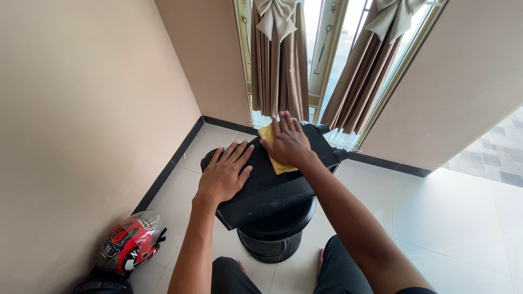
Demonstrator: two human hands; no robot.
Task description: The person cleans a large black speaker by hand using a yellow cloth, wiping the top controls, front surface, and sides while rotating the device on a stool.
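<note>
A black box-shaped speaker [272,188] lies flat on a round black stool [275,234] in front of me. My left hand [223,174] rests flat on its left side with fingers spread. My right hand [289,142] presses a yellow cloth [280,165] onto the top of the speaker near its far edge. The cloth shows on both sides of the hand and is mostly hidden under the palm.
A red and white helmet [129,243] lies on the white tiled floor by the left wall, with a dark helmet [102,284] below it. Brown curtains [280,65] tied with bows hang over the window ahead. My knees [234,275] are beneath the stool.
</note>
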